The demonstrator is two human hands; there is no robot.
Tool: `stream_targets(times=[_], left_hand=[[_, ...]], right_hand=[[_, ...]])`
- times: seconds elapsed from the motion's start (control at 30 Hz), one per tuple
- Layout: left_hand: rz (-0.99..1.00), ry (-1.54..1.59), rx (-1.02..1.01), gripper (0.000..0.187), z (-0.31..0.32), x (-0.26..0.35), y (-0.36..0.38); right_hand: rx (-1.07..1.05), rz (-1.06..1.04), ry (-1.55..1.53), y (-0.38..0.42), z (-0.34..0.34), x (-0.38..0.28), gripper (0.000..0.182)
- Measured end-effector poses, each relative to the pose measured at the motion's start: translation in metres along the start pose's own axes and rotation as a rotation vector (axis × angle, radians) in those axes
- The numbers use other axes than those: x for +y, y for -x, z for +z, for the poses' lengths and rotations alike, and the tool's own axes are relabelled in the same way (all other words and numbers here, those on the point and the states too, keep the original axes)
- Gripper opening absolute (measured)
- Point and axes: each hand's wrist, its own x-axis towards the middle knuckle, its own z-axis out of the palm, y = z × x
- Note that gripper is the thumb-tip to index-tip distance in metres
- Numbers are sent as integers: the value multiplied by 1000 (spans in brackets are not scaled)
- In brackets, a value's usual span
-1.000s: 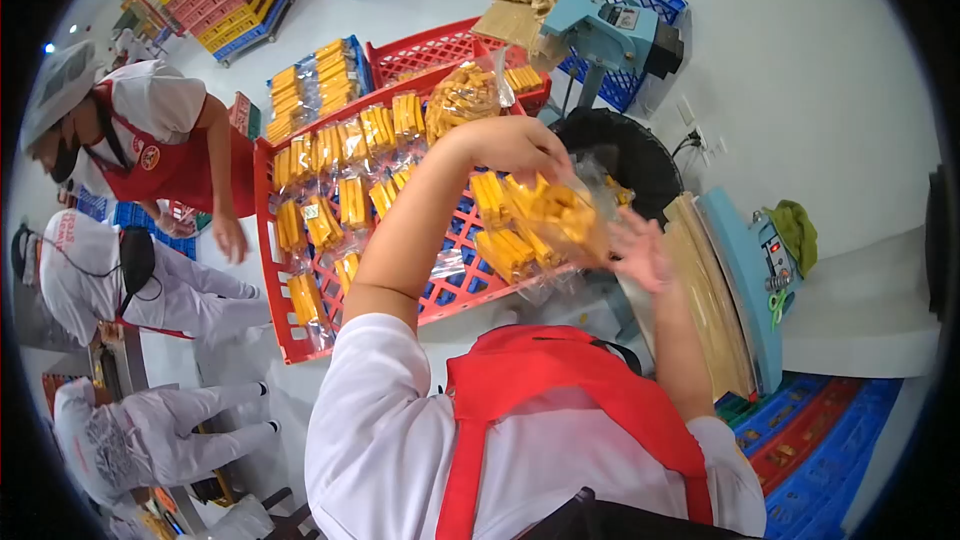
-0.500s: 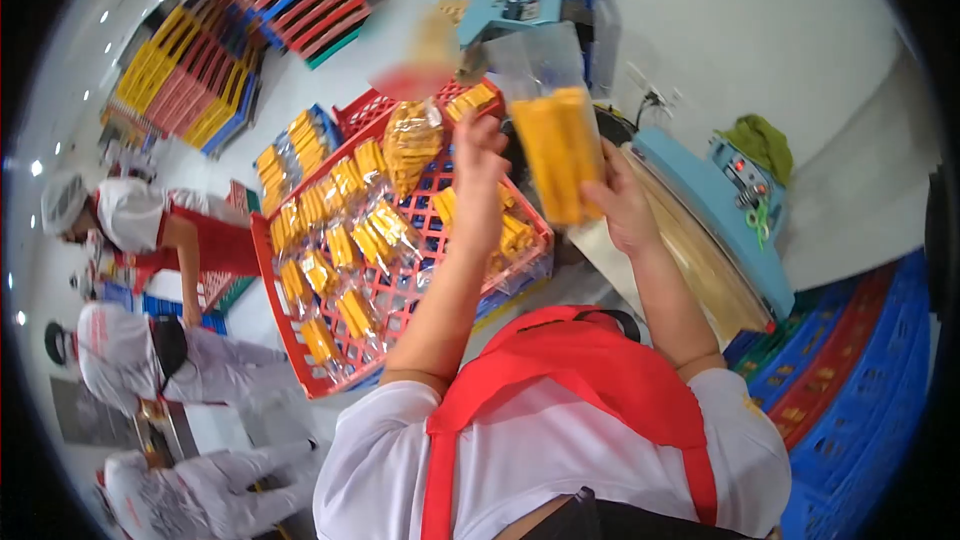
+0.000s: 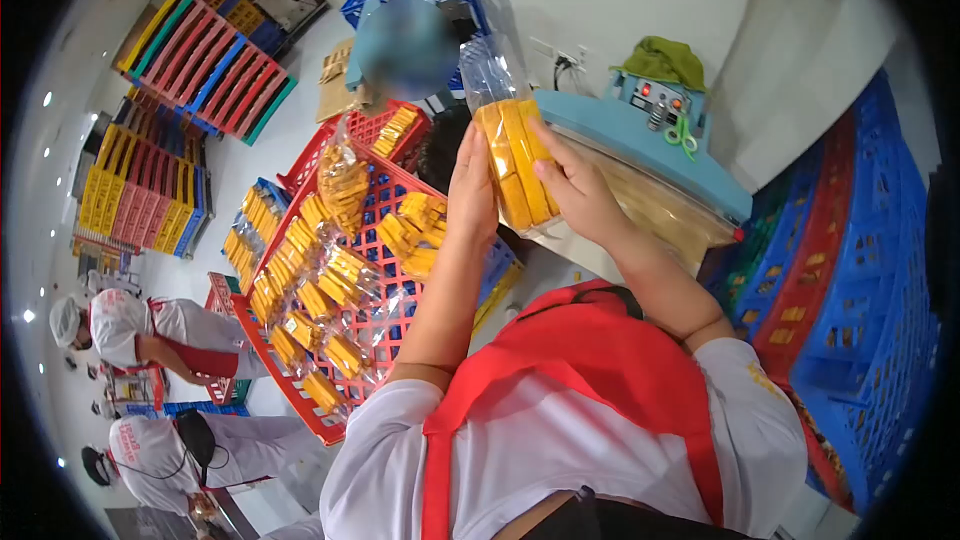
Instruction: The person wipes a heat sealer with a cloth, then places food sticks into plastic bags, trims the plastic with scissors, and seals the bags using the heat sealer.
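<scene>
Plastic bag (image 3: 514, 165) touches straight left fingers (image 3: 479, 155) and slightly parted right fingers (image 3: 552, 174).

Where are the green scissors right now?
The green scissors are at the upper right of the head view, on the blue machine, below the green cloth.

Forearms (image 3: 445, 285) raised, elbows (image 3: 425, 372) bent, left hand (image 3: 473, 188) upright, right hand (image 3: 588, 197) slanting inward

Left hand (image 3: 472, 188) and right hand (image 3: 585, 190) hold clear bag (image 3: 518, 168) of yellow sticks between them, empty top end pointing up. More bagged sticks lie in red crate (image 3: 300, 401). Green cloth (image 3: 665, 62) and scissors (image 3: 683, 128) rest on light-blue machine (image 3: 600, 124).
</scene>
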Motion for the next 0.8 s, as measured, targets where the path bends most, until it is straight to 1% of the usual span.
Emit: stream_targets(times=[0.03, 0.07, 0.1, 0.13, 0.17, 0.2, 0.23, 0.27, 0.3, 0.37, 0.4, 0.43, 0.47, 0.5, 0.57, 0.6, 0.63, 0.67, 0.7, 0.77, 0.8], left_hand=[[-12, 7, -7, 41, 11, -1, 5], [18, -47, 2, 43, 20, -1, 10], [50, -105, 13, 46, 24, -4, 14], [80, -249, -60, 50, 26, -9, 17], [78, -251, -58, 50, 24, -14, 18], [-84, -9, -74, 50, 19, -19, 16], [-250, 231, -88, 51, 21, -17, 17], [-369, 408, -112, 49, 25, -14, 22], [-382, 402, -114, 49, 29, -10, 24], [-437, 568, -17, 51, 32, -5, 23], [-571, 1020, -343, 55, 1, -24, 4], [-588, 1013, -347, 55, 8, -15, 5], [-600, 859, -99, 42, 15, -4, 5], [-595, 699, 141, 29, 20, 5, 3], [-582, 731, 114, 29, 18, 9, -1], [-593, 740, 85, 30, 15, 10, -4], [-602, 748, 59, 31, 12, 10, -5], [-588, 757, 16, 36, 5, 7, -7], [-588, 760, 16, 36, -1, 3, -12], [-456, 480, -136, 42, -16, -11, -24], [-400, 293, -123, 48, -25, -20, -28]], right_hand=[[65, 36, -46, 4, -4, 0, 42], [128, 66, -92, 7, -8, 1, 42], [134, 69, -88, 10, -11, 4, 42], [134, -13, -50, 14, -12, 8, 42], [132, -97, -14, 17, -13, 11, 42], [134, -98, -20, 15, -18, 6, 42], [100, -180, 199, 9, -29, -3, 42], [67, -257, 422, 2, -37, -6, 42], [80, -250, 420, -12, -41, 4, 42], [-345, -192, 592, -47, -47, 27, 43], [-326, -182, 592, -59, -45, 28, 43], [-385, 261, 175, -73, -39, 28, 40], [-424, 682, -262, -81, -36, 27, 38], [-415, 677, -262, -82, -34, 28, 38], [-204, 512, -264, -81, -26, 35, 39], [-207, 521, -260, -81, -23, 39, 39], [-10, 570, -303, -80, -18, 42, 43], [189, 613, -345, -80, -15, 46, 47], [189, 615, -344, -76, -13, 42, 47], [13, 447, -563, -59, -16, 32, 54], [26, 449, -565, -49, -16, 41, 54]])
